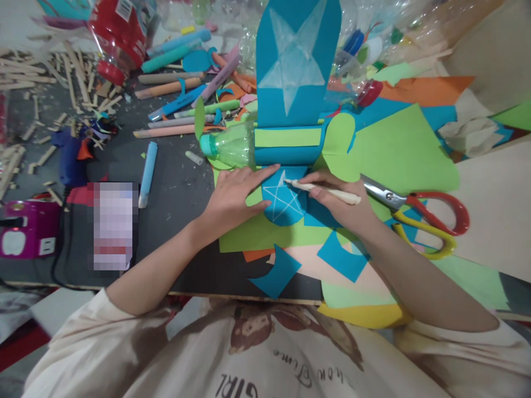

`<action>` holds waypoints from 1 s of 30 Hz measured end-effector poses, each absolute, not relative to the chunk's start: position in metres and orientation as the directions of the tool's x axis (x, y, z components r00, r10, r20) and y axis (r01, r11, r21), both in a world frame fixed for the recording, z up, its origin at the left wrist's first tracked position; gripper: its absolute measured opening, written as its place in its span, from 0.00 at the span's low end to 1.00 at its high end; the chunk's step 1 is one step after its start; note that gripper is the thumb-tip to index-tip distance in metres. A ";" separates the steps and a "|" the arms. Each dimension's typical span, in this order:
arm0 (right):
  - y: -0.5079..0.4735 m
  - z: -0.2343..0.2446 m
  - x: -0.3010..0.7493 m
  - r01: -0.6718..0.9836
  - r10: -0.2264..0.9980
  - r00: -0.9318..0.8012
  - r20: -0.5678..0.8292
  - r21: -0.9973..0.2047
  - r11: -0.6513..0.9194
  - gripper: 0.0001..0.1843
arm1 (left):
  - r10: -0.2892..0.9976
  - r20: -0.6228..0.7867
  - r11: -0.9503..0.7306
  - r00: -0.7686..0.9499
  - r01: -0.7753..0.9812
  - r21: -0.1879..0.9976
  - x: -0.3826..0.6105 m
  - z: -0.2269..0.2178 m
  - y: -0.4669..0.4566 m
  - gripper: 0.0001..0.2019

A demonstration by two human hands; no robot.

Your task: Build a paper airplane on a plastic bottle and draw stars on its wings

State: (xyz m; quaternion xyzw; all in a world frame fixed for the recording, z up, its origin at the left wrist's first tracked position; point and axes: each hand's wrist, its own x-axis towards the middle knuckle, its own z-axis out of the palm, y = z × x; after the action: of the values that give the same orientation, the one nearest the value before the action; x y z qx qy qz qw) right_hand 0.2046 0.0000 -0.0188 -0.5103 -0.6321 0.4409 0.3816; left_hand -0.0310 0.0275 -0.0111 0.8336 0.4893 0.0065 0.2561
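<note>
My right hand (338,199) grips a white marker pen (332,191), its tip on the top point of a star outline (284,202). That outline is drawn in white on the lower blue paper flap (298,216). Spread flat, my left hand (232,193) presses the flap's left side with thumb and forefinger apart. Above lies a plastic bottle (232,145) on its side, with a turquoise cap and a blue paper wrap (286,157) carrying a light green strip (288,137). The upper blue flap (265,102) bears a larger star (290,55) filled in white.
Red-and-yellow-handled scissors (390,198) lie right of my right hand. Coloured markers (178,102), a red-labelled bottle (118,38) and wooden sticks (78,77) are at the back left. A blue glue gun (70,155) and a phone (114,226) sit left; green paper (410,149) spreads right.
</note>
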 end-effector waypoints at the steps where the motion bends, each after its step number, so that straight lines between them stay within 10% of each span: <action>1: 0.000 -0.018 0.205 0.308 0.982 -0.184 0.039 -0.946 0.096 0.11 | 0.820 -0.241 -0.387 0.520 0.813 0.435 -0.031 -0.011 0.027 0.32; 30: 0.000 -0.013 0.207 0.358 0.964 -0.266 -0.012 -0.929 0.088 0.09 | 0.818 -0.265 -0.379 0.511 0.825 0.420 -0.030 -0.010 0.027 0.31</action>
State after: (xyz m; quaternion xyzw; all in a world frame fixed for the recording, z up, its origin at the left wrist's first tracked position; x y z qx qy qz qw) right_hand 0.2067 0.0005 -0.0132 -0.5036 -0.6563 0.4500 0.3364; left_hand -0.0299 0.0272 -0.0100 0.8305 0.4944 -0.0066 0.2567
